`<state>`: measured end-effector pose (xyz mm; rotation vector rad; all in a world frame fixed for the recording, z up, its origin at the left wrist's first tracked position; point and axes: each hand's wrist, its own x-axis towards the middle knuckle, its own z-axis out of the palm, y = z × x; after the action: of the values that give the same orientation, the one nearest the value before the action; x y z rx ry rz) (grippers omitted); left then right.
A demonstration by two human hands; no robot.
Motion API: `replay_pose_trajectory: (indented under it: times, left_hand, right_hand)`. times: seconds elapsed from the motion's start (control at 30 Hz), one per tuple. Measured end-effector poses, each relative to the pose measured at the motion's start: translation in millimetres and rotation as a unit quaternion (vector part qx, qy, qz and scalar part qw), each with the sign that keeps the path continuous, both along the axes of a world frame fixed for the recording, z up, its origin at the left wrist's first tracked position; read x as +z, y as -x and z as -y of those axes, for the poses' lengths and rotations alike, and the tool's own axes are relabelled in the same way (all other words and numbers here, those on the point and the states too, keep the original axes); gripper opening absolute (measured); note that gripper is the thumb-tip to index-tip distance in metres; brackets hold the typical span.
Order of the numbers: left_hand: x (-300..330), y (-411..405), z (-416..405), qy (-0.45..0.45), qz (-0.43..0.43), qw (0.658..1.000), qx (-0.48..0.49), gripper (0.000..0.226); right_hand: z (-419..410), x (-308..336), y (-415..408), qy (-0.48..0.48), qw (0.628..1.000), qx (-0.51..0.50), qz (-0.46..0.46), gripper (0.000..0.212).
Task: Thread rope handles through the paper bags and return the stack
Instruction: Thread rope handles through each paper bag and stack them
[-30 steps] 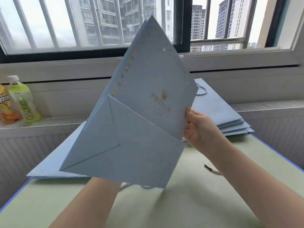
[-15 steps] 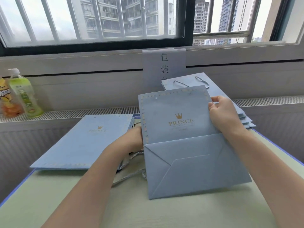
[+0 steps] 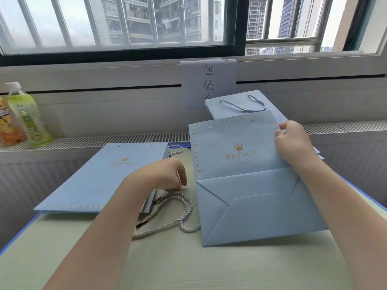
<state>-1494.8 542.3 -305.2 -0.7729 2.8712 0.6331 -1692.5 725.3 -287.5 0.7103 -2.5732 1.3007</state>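
Observation:
A flat light-blue paper bag (image 3: 240,164) with a gold PRINCE logo lies on the table, its folded bottom flap toward me and two empty holes near its top edge. My right hand (image 3: 293,141) pinches its upper right edge. My left hand (image 3: 167,174) reaches down with curled fingers to the grey twisted rope handles (image 3: 180,212) lying loose beside the bag; whether it holds one I cannot tell. A stack of bags without handles (image 3: 100,178) lies at the left. Behind the bag sits a stack of bags with rope handles fitted (image 3: 243,103).
The table (image 3: 188,264) is pale green with a blue edge. A green drink bottle (image 3: 27,116) and an orange snack pack (image 3: 8,124) stand on the radiator ledge at far left. A paper sign (image 3: 209,80) hangs below the window.
The bag, held up in the air a second ago, now lies flat on the table. My left hand has left its edge and dropped to the loose ropes.

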Motion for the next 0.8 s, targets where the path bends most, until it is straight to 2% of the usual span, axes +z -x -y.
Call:
replay_pose_trajectory:
  times: [0.07,0.13,0.23,0.3,0.37,0.43,0.5,0.57,0.6,0.67,0.73,0.8]
  left_hand:
    - [5,-3,-1,0.010,0.049,0.999,-0.022,0.012]
    - [5,-2,-5,0.059,0.083,0.994,-0.026,0.012]
    - [-2,3,-5,0.083,0.081,0.993,-0.013,0.013]
    - [-3,5,1,0.085,0.049,0.995,0.006,0.010]
    - [1,6,6,0.106,-0.010,0.993,0.054,0.017]
    - [6,5,9,0.128,-0.128,0.976,0.124,0.021]
    - [10,4,8,0.123,-0.305,0.926,0.184,0.014]
    - [14,4,6,0.096,-0.454,0.866,0.184,0.013]
    - [17,3,3,0.084,-0.500,0.845,0.169,0.013]
    - [19,4,-4,0.065,-0.545,0.825,0.132,0.011]
    - [18,5,-10,0.050,-0.545,0.832,0.093,0.007]
    - [13,9,-18,0.056,-0.525,0.847,0.055,0.010]
  right_hand:
    - [1,0,-2,-0.012,1.000,-0.002,0.005,0.022]
    - [3,-1,-3,-0.014,1.000,0.002,0.006,0.022]
    - [7,-2,-5,-0.016,1.000,0.008,0.003,0.022]
    - [9,-3,-8,-0.018,1.000,0.011,0.002,0.023]
    - [8,-2,-8,-0.020,1.000,0.012,0.000,0.023]
    - [7,-2,-7,-0.029,1.000,0.008,-0.004,0.025]
    - [6,-1,-4,-0.054,0.998,0.001,-0.006,0.029]
    - [5,-1,-2,-0.093,0.996,0.006,-0.011,0.031]
    - [5,0,-3,-0.118,0.993,0.011,-0.013,0.031]
    - [6,0,-6,-0.172,0.985,0.020,-0.018,0.030]
    - [8,-1,-12,-0.225,0.973,0.021,-0.037,0.031]
    - [11,-2,-23,-0.238,0.968,0.013,-0.077,0.033]
